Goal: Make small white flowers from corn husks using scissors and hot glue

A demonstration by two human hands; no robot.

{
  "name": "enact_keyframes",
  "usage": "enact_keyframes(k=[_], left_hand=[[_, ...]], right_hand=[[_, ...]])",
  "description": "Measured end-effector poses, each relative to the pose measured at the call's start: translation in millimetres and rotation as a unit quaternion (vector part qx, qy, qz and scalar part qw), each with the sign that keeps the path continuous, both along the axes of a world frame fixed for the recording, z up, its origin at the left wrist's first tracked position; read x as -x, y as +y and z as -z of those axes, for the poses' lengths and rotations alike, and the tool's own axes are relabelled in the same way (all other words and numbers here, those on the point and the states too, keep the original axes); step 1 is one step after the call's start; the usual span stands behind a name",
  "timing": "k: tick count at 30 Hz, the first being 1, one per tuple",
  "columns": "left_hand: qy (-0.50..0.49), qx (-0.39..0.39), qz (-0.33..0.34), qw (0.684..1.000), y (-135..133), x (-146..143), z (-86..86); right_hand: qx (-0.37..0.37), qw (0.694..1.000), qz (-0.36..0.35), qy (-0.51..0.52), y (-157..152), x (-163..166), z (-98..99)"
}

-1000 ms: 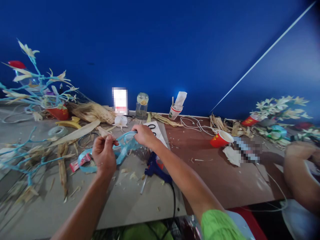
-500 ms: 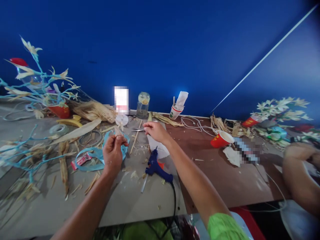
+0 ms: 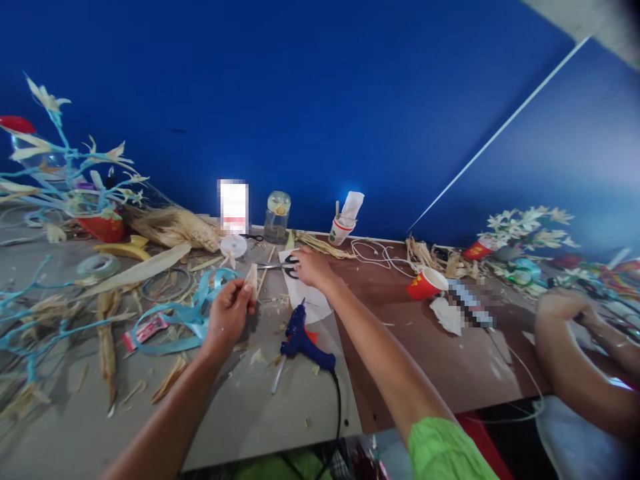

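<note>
My left hand (image 3: 227, 315) is closed, pinching a small pale piece of corn husk (image 3: 251, 279) upright between thumb and fingers. A light blue ribbon (image 3: 186, 317) lies in loops on the grey board just left of that hand. My right hand (image 3: 309, 266) reaches forward and rests on the black handles of a pair of scissors (image 3: 278, 266), whose blades point left over a white sheet of paper (image 3: 310, 301). Whether its fingers grip the handles is hard to make out. A blue glue gun (image 3: 300, 338) lies between my forearms.
Dried husks (image 3: 173, 227), a branch with husk flowers in a red pot (image 3: 97, 223), a tape roll (image 3: 97, 265), a glass jar (image 3: 276, 215) and a paper cup (image 3: 341, 228) line the back. A red cup (image 3: 424, 283) lies tipped on the brown table. Another person's arm (image 3: 575, 360) is at right.
My right hand let go of the blue ribbon and reached forward to the scissors. The ribbon dropped onto the board. My left hand kept the husk piece and shifted slightly right.
</note>
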State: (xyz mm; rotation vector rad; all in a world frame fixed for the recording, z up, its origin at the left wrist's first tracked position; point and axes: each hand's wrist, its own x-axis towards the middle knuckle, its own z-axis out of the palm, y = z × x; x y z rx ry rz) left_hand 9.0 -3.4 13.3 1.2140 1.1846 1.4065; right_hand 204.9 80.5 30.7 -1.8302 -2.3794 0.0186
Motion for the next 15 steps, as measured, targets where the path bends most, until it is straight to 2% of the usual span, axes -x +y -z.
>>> enact_keyframes(k=[3,9,12,15], left_hand=[[-0.011,0.018,0.017,1.000,2,0,4.6],[-0.019,0.041,0.032,0.998,6,3,10.5],[-0.015,0.051,0.033,0.998,4,2,8.0],[-0.010,0.058,0.037,0.998,2,2,4.7]], right_hand=[[0.035,0.994,-0.044,-0.090,4,4,5.6],[0.015,0.990,-0.060,-0.127,7,9,6.9],[0.025,0.989,-0.068,-0.128,5,3,4.5],[0.039,0.994,-0.072,-0.073,1,-9,3.2]])
